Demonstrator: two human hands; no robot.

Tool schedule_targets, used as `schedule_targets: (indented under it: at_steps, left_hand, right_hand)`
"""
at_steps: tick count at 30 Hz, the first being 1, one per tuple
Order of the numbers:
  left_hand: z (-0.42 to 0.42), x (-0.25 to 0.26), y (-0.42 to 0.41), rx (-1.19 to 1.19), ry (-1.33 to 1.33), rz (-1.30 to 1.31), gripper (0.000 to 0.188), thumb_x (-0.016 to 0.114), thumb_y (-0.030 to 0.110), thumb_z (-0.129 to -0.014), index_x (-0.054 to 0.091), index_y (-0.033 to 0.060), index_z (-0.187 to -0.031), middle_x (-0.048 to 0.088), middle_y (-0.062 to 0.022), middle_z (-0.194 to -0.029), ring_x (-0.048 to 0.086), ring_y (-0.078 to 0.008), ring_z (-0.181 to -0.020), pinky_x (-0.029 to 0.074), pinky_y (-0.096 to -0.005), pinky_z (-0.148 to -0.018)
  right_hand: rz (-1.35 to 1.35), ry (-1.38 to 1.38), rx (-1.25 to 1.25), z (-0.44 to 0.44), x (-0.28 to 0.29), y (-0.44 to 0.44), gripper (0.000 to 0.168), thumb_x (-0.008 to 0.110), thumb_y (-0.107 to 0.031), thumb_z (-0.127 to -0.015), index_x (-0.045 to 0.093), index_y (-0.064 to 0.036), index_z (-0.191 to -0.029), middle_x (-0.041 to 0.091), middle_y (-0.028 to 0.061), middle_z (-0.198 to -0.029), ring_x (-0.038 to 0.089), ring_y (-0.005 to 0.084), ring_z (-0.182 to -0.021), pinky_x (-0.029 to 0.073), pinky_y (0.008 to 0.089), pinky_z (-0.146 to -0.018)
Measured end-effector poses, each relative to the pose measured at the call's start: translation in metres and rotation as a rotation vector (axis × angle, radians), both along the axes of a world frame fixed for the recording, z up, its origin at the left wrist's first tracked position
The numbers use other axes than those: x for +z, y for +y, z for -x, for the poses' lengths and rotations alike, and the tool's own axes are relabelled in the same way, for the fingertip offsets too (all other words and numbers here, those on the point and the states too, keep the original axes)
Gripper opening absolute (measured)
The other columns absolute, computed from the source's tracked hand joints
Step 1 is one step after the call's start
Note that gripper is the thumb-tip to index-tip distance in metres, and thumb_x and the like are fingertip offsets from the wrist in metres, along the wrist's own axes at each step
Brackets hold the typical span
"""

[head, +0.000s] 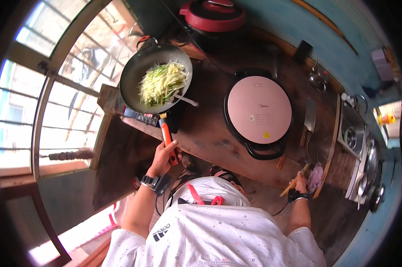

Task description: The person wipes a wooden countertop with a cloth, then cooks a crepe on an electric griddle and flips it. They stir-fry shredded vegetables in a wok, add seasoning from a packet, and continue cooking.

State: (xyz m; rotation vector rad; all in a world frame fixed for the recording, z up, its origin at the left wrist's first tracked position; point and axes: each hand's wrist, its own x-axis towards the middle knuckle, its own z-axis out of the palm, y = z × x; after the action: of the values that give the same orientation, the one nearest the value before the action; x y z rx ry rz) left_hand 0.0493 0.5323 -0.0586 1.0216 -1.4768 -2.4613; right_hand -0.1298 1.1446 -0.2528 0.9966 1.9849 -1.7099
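Note:
My left hand (163, 156) grips the orange and black handle (167, 133) of a wok (131, 80). Shredded pale and green vegetables (162, 81) lie heaped in the wok, and a metal spoon (187, 100) rests in them with its handle over the rim. Under the wok is an induction cooker (144, 116) with a lit display. At the table's right end, my right hand (300, 183) is closed around a wooden-handled utensil (285, 191); its far end is hard to make out. Beside that hand lies a pink cloth (316, 177).
A pink Midea electric griddle (259, 110), lid down, stands mid-table (214, 143). Right of it lies a cleaver (309, 116). A red-lidded cooker (214, 18) is at the back. A metal sink (351, 133) lies far right; a barred window (71, 90) is at left.

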Motion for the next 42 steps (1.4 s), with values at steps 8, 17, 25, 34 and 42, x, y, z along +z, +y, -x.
schedule_targets:
  at_steps: [8,17,25,34,42]
  left_hand:
    - [-0.009,0.0,0.003,0.173,-0.069,0.225,0.022,0.065,0.02,-0.085,0.047,0.0073,-0.087,0.054,-0.0043,-0.066,0.05,-0.0132,-0.046,0.043,-0.0274,-0.045]
    - [-0.017,0.013,-0.001,0.14,-0.064,0.166,0.021,0.065,0.017,-0.084,0.048,0.0047,-0.087,0.054,-0.0042,-0.064,0.051,-0.0129,-0.045,0.041,-0.0255,-0.042]
    - [-0.023,0.024,-0.035,0.017,0.098,-0.033,0.027,0.066,0.006,-0.082,0.047,0.0022,-0.1,0.056,-0.0054,-0.073,0.056,-0.014,-0.054,0.05,-0.0274,-0.052]
    - [-0.032,0.012,-0.066,-0.053,0.08,-0.108,0.024,0.065,0.017,-0.089,0.046,0.0037,-0.096,0.055,-0.0037,-0.067,0.052,-0.0117,-0.049,0.045,-0.0252,-0.044]
    - [-0.042,0.009,-0.085,-0.14,0.045,-0.11,0.023,0.064,0.018,-0.09,0.046,0.0045,-0.095,0.052,-0.0023,-0.065,0.051,-0.0115,-0.048,0.045,-0.025,-0.044]
  right_hand:
    - [-0.632,0.072,0.575,0.137,0.092,-0.02,0.03,0.055,-0.032,-0.093,0.056,-0.008,-0.075,0.054,0.0029,-0.057,0.047,0.013,-0.041,0.038,0.0281,-0.037]
    - [-0.082,0.975,1.241,0.076,0.27,-0.412,0.028,0.066,-0.016,-0.087,0.061,-0.001,-0.109,0.061,0.002,-0.076,0.059,0.0094,-0.073,0.049,0.0267,-0.066]
    - [-0.278,0.701,1.541,0.044,0.237,-0.573,0.031,0.066,-0.011,-0.079,0.057,-0.003,-0.108,0.061,0.0111,-0.075,0.061,0.0215,-0.063,0.05,0.0335,-0.06]
    - [-0.796,0.757,1.66,0.069,0.299,-0.606,0.023,0.06,-0.017,-0.079,0.071,-0.018,-0.099,0.067,0.0129,-0.105,0.063,0.033,-0.101,0.05,0.0421,-0.087]
    - [-1.131,0.603,1.604,0.099,0.345,-0.631,0.027,0.056,-0.01,-0.079,0.072,-0.017,-0.1,0.067,0.0125,-0.107,0.062,0.0308,-0.105,0.05,0.0392,-0.089]
